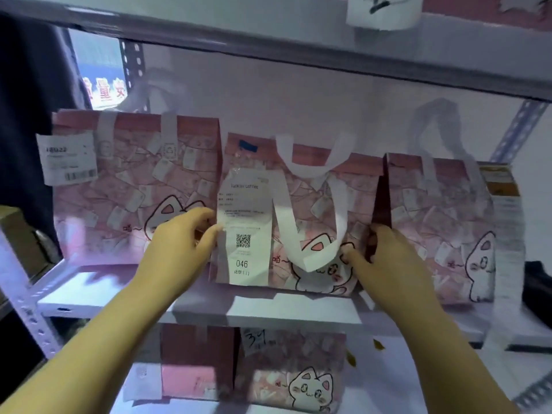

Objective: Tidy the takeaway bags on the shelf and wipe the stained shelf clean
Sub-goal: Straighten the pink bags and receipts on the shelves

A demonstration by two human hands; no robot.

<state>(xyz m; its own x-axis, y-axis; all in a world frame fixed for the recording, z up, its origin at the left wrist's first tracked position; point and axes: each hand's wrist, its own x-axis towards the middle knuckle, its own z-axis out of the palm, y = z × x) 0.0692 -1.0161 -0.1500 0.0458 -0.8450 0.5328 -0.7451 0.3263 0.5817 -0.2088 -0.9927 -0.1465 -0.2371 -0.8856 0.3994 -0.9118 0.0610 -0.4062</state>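
Three pink cat-print takeaway bags stand in a row on the white shelf [119,297]. The middle bag [310,210] has white handles and a long receipt [245,231] marked 046 hanging on its front. My left hand [182,243] grips the middle bag's left edge, thumb on the receipt. My right hand [385,258] grips its right edge, fingers tucked behind the side fold. The left bag [128,186] stands further back, with a label on its left edge. The right bag [442,222] touches the middle one and carries a long receipt [507,234] on its right side.
An upper shelf board [268,46] hangs close above the bags. On the lower shelf stand more pink cat bags [292,372]. Perforated metal posts [27,312] frame the rack left and right. A dark object [537,291] lies at the far right.
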